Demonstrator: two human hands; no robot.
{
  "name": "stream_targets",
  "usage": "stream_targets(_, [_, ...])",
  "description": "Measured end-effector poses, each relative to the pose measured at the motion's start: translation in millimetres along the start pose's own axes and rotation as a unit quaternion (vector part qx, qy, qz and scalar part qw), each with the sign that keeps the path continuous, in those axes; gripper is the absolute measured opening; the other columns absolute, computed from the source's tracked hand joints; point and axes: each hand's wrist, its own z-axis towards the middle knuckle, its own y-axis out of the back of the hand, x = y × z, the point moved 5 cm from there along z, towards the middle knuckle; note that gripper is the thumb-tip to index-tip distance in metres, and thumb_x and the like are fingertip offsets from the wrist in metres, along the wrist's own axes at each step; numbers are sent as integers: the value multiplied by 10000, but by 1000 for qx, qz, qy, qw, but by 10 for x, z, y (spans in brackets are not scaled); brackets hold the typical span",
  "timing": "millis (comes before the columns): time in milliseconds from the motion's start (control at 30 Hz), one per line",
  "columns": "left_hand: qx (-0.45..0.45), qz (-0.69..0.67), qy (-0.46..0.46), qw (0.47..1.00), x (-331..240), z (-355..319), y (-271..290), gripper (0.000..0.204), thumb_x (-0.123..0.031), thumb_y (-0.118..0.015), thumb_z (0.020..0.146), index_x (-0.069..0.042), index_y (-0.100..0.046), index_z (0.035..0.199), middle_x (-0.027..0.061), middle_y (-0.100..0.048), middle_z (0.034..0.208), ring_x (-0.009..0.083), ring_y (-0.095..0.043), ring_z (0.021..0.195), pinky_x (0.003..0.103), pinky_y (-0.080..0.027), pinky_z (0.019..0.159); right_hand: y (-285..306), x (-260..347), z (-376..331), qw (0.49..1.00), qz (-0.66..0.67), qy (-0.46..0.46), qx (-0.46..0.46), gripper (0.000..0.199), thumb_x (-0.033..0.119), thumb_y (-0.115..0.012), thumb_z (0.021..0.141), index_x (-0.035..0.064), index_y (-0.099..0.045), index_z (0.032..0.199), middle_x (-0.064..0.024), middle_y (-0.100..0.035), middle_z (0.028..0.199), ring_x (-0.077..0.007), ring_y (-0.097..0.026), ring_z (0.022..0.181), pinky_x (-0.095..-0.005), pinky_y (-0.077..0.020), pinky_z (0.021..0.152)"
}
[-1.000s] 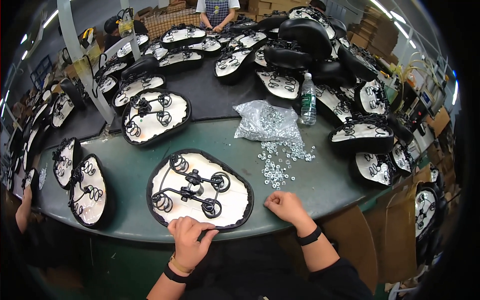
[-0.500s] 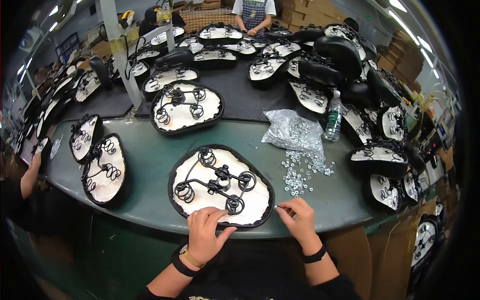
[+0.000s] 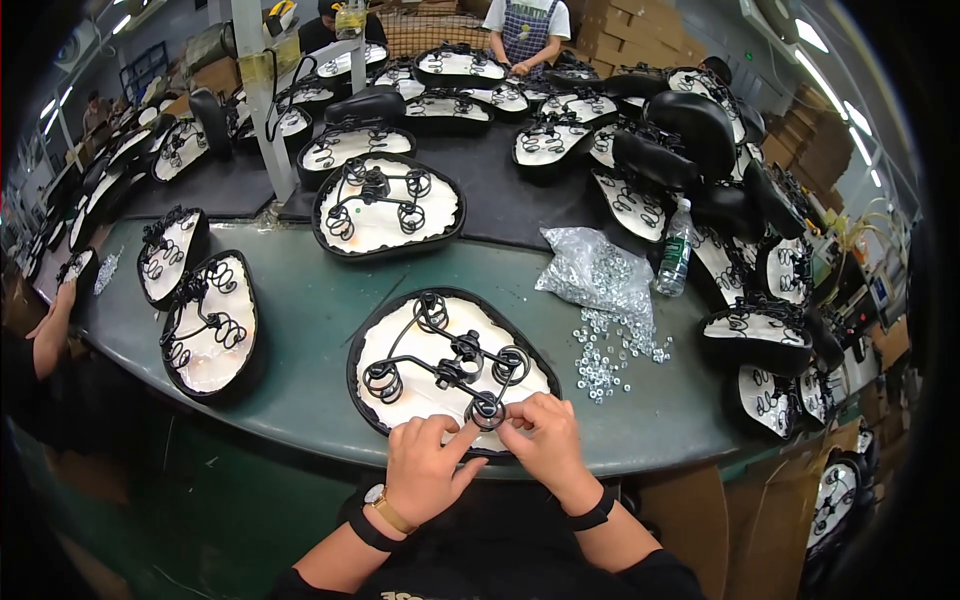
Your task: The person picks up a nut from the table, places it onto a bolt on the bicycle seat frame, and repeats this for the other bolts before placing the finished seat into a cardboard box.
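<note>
An upturned bicycle saddle [image 3: 410, 350] lies in front of me, its white underside up, with black coil springs and a bent wire frame around a central clamp [image 3: 462, 362]. At the near coil spring [image 3: 486, 411] both my hands meet. My left hand [image 3: 430, 468] rests over the saddle's near edge, index finger stretched to the spring and thumb apart. My right hand [image 3: 545, 445] pinches at the spring's right side. The small metal nut seen earlier in its fingertips is now hidden by the fingers.
Loose nuts [image 3: 600, 370] spill from a clear plastic bag [image 3: 595, 270] beside a water bottle [image 3: 676, 250]. Other upturned saddles [image 3: 210, 325] stand left, with one behind [image 3: 390, 210] and piles at right and back. Other people work at the left and far side.
My right hand has moved left from beside the saddle to the near spring, bringing the nut. My left index finger now reaches to that spring. The view has shifted slightly.
</note>
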Motion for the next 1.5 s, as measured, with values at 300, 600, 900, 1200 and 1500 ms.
stream_targets(300, [37, 21, -45, 998, 34, 72, -39, 464, -233, -878, 698, -113, -698, 1109, 52, -570, 963, 249, -576, 862, 385, -455, 723, -105, 60, 83, 988, 1, -104, 117, 130, 242, -769, 862, 113, -783, 870, -12, -598, 572, -219, -555, 529, -358, -372, 729])
stream_targets(600, [92, 112, -98, 985, -52, 171, 9, 409, -265, -853, 674, -85, -684, 1000, 26, -561, 901, 210, -584, 848, 346, -454, 701, -44, 10, 63, 989, 18, -8, 145, 170, 206, -756, 869, 95, -783, 996, -35, -650, 685, -223, -618, 640, -353, -408, 732])
stream_targets(900, [51, 93, -129, 986, -81, 196, 88, 362, -249, -823, 683, -78, -693, 974, 16, -544, 842, 202, -555, 801, 344, -427, 713, 99, 181, -17, 976, -24, 186, 112, 332, 286, -845, 808, 84, -752, 1055, -59, -637, 951, -262, -598, 854, -385, -481, 732])
stream_targets(1200, [11, 141, -121, 983, -149, 190, 43, 159, -194, -735, 754, -96, -657, 852, 22, -537, 813, 197, -558, 782, 348, -422, 711, 27, 241, 51, 965, -59, 235, 102, 291, 337, -830, 788, 94, -724, 908, -37, -531, 835, -244, -539, 784, -380, -439, 682])
stream_targets(1500, [14, 119, -53, 991, -234, 108, -92, 388, -235, -840, 686, -61, -673, 991, 73, -579, 914, 251, -590, 829, 380, -443, 739, 43, 141, 24, 961, -67, 259, 64, 267, 318, -816, 789, 102, -720, 913, -32, -538, 837, -229, -547, 786, -379, -423, 682])
